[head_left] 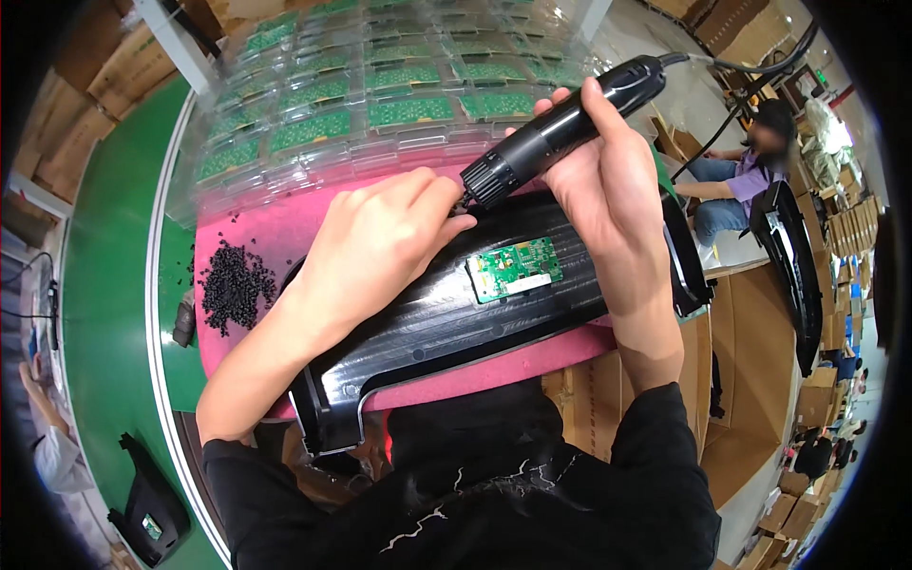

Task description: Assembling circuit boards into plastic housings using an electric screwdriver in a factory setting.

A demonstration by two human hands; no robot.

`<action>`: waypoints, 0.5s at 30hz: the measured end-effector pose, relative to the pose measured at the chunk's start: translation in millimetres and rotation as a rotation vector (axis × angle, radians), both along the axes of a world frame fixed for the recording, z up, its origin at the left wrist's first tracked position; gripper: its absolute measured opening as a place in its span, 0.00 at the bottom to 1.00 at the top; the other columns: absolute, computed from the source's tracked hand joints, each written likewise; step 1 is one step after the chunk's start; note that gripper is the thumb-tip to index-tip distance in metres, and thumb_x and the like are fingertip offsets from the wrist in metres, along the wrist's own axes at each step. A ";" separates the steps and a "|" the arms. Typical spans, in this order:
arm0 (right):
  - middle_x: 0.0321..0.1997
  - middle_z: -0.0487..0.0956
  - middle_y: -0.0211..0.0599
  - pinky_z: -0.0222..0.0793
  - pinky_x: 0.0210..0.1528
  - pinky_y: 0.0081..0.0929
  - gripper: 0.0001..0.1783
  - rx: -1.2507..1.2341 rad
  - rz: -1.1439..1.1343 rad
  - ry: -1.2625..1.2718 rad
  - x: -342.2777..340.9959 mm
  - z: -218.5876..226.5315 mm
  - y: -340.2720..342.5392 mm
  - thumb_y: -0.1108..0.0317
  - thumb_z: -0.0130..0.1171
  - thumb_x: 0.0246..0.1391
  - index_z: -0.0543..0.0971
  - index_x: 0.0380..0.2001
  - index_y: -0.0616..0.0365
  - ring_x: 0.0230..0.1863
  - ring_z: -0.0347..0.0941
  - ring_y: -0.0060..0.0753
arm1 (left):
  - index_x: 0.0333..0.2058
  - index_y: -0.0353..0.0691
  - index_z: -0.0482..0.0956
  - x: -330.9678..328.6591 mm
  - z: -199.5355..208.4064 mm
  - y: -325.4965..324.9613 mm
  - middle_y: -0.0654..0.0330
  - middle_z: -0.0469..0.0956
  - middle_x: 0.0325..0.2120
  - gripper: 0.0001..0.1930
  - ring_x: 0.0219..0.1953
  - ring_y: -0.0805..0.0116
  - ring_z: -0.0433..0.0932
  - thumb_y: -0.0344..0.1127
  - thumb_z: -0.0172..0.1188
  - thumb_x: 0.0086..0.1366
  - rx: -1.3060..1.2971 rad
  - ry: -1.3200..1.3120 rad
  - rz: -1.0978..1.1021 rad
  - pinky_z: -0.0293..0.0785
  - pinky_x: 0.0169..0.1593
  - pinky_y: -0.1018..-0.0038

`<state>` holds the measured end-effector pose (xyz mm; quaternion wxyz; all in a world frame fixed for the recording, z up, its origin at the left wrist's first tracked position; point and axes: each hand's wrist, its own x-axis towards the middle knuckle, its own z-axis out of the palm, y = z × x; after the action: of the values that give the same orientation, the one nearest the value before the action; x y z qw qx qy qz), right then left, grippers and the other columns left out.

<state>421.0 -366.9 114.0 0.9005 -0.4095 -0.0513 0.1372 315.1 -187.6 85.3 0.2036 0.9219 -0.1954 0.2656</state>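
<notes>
My right hand [608, 180] is wrapped round a black electric screwdriver [541, 142], tilted with its bit end down and to the left. At that bit end, the fingers of my left hand [394, 223] are pinched together; whatever they hold is hidden or too small to make out. Below both hands lies a long, curved black plastic housing [408, 328] with its hollow side up. A green circuit board [494, 271] with a white connector strip sits in the middle of it. Left of my left forearm, a heap of small black screws [236, 285] is spread on the pink mat [294, 217].
Stacked clear plastic trays [380, 142] with several green boards stand behind the mat. A cable [741, 65] runs off the screwdriver to the upper right. Another housing [157, 503] lies on the green surface at lower left. At right are an open carton [750, 361] and a seated person [741, 180].
</notes>
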 end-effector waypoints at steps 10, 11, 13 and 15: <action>0.21 0.65 0.22 0.62 0.37 0.28 0.26 0.273 0.183 -0.335 -27.8 2.1 -18.5 0.39 0.47 0.64 0.72 0.47 0.51 0.23 0.60 0.20 | 0.29 0.36 0.76 -2.1 2.4 -9.3 0.57 0.73 0.21 0.09 0.22 0.57 0.76 0.21 0.66 0.48 -0.065 0.053 -0.162 0.71 0.24 0.66; 0.19 0.64 0.19 0.61 0.33 0.25 0.28 0.292 0.181 -0.363 -29.4 6.1 -20.3 0.36 0.49 0.62 0.73 0.46 0.50 0.19 0.58 0.17 | 0.30 0.35 0.77 -2.3 2.6 -10.5 0.57 0.73 0.21 0.09 0.22 0.59 0.77 0.18 0.64 0.49 -0.123 0.063 -0.186 0.71 0.24 0.68; 0.20 0.66 0.19 0.62 0.34 0.25 0.31 0.232 0.282 -0.535 -33.3 15.0 -32.3 0.34 0.49 0.61 0.70 0.49 0.51 0.20 0.61 0.16 | 0.31 0.34 0.78 -4.9 1.6 -16.1 0.57 0.74 0.21 0.09 0.22 0.61 0.78 0.17 0.64 0.50 -0.213 0.080 -0.206 0.72 0.25 0.70; 0.20 0.67 0.19 0.63 0.34 0.25 0.32 0.184 0.317 -0.611 -37.6 25.3 -38.8 0.34 0.48 0.61 0.68 0.51 0.51 0.20 0.62 0.16 | 0.32 0.32 0.78 -6.7 3.0 -19.9 0.55 0.75 0.22 0.06 0.23 0.66 0.79 0.16 0.61 0.56 -0.305 0.088 -0.232 0.72 0.26 0.75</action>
<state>383.4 -405.7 139.2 0.8440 -0.3360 -0.3935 0.1411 308.4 -207.5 88.3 0.3786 0.8623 -0.2488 0.2263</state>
